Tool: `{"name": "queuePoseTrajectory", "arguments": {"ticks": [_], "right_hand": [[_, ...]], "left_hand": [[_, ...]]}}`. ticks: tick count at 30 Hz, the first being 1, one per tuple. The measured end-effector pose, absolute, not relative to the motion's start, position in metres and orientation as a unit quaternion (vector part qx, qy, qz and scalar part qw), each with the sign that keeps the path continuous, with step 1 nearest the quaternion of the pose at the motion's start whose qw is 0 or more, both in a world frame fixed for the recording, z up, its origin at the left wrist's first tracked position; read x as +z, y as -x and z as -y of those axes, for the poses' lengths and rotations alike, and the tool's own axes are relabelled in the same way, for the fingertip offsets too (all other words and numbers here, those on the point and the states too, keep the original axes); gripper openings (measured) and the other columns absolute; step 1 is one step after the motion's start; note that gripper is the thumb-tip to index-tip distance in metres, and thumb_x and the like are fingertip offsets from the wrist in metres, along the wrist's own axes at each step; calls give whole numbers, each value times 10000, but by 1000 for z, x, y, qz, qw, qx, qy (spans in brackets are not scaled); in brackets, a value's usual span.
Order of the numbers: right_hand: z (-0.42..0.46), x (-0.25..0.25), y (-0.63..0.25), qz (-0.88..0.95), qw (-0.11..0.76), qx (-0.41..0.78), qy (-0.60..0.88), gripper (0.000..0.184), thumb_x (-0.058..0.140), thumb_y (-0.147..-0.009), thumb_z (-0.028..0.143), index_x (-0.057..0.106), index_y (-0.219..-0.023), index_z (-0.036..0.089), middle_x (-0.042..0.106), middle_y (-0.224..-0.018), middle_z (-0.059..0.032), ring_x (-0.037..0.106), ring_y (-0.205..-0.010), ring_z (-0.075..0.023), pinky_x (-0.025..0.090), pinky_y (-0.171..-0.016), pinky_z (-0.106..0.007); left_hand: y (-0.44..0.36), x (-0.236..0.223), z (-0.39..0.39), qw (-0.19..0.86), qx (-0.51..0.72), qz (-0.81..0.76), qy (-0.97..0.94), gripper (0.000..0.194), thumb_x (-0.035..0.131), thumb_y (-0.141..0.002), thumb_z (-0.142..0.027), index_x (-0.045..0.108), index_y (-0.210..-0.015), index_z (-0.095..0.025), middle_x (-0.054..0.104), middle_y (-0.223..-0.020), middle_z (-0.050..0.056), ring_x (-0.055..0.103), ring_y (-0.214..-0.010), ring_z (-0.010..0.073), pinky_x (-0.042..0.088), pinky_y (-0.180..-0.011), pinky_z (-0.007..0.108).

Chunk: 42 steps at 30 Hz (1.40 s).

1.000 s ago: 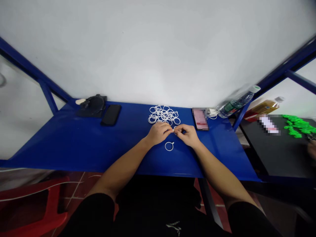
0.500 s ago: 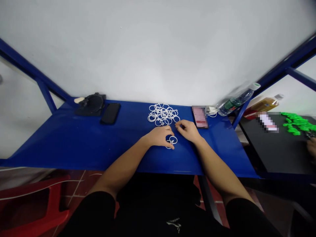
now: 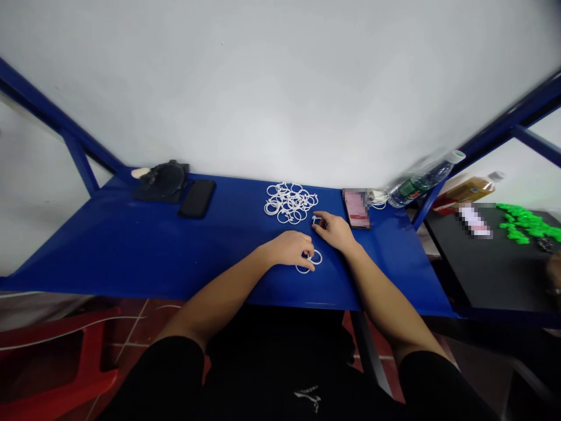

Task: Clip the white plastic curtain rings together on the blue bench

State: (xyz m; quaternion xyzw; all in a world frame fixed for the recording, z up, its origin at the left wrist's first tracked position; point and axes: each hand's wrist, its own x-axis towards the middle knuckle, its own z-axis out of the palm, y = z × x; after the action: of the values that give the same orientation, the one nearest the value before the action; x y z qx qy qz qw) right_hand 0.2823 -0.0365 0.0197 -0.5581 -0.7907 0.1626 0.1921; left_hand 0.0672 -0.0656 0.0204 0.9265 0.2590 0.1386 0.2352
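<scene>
Nearest the front edge of the blue surface (image 3: 131, 251), right of its middle, two overlapping white rings (image 3: 318, 260) lie partly under the left hand (image 3: 291, 249); its thumb and fingers curve narrowly about them, though I cannot tell whether they grip. A little farther back, the right hand (image 3: 333, 230) pinches another small-tabbed ring (image 3: 316, 219) between thumb and forefinger. Just beyond, toward the back edge, sits a loose pile of similar white rings (image 3: 291, 203). To its right lies a lit smartphone (image 3: 358, 210); well to its left, a black smartphone (image 3: 197, 199). By the back left corner rests a black pouch (image 3: 163, 182); near the back right corner, a white cable (image 3: 378, 200) and a leaning plastic bottle (image 3: 412, 187).
</scene>
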Motion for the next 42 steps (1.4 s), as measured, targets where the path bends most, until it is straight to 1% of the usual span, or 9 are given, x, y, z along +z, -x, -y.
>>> {"name": "queuePoseTrajectory", "arguments": {"ticks": [4,7,13,17,24,29,34,38,42], "right_hand": [[39,24,-281,788,170,153,571,246,668,-931,287,758,-1153,232,792,-874,-25,725,-778,-210,495,-680,-295],[40,24,-281,783,172,154,577,303,683,-924,298,733,-1218,245,795,-878,-13,732,-790,-214,492,-672,-294],[38,26,-283,757,152,137,621,348,698,-928,384,717,-1241,230,789,-885,-40,728,-815,-235,481,-672,-301],[38,27,-283,756,139,135,625,280,682,-933,411,744,-1151,246,787,-895,-34,724,-819,-228,469,-674,-292],[38,28,-283,738,131,141,647,296,670,-925,428,742,-1137,234,787,-903,-39,723,-829,-220,474,-683,-282],[37,26,-284,738,137,132,647,197,655,-903,324,783,-1025,237,797,-901,-42,724,-815,-222,498,-702,-289],[38,22,-285,748,235,154,601,140,672,-876,275,791,-932,225,800,-879,-33,717,-745,-198,525,-694,-291],[45,22,-281,730,391,243,506,220,685,-914,380,789,-979,197,785,-816,-43,672,-632,-164,523,-611,-279],[54,25,-273,727,439,282,447,242,713,-911,403,801,-1014,203,761,-750,-32,625,-573,-143,494,-562,-271]], "left_hand": [[-67,21,65,232,138,-248,-930,204,819,-843,-451,809,-903,-256,759,-929,7,710,-863,186,470,-743,286],[-67,21,65,236,141,-247,-929,161,758,-901,-368,810,-1022,-276,764,-1014,12,716,-935,194,494,-802,291],[-67,24,70,254,143,-254,-922,303,739,-874,-284,781,-1174,-284,745,-1137,26,714,-1017,213,529,-873,302],[-67,25,72,260,136,-262,-919,289,747,-853,-291,794,-1138,-283,740,-1146,17,714,-991,200,526,-890,298],[-72,21,69,242,116,-220,-938,187,733,-937,-354,803,-1076,-251,751,-1085,29,699,-1004,192,496,-928,304],[-77,19,74,231,135,-203,-942,162,764,-919,-361,805,-1028,-249,765,-1044,25,711,-984,192,499,-911,313],[-75,17,72,199,207,-228,-930,208,740,-928,-433,801,-982,-241,778,-988,23,720,-927,185,509,-875,327],[-70,20,64,128,344,-316,-875,173,697,-964,-366,773,-1007,-217,768,-966,40,711,-899,186,526,-850,347],[-67,23,59,79,453,-363,-810,119,683,-977,-297,736,-930,-201,749,-895,33,691,-837,168,537,-809,337]]}}
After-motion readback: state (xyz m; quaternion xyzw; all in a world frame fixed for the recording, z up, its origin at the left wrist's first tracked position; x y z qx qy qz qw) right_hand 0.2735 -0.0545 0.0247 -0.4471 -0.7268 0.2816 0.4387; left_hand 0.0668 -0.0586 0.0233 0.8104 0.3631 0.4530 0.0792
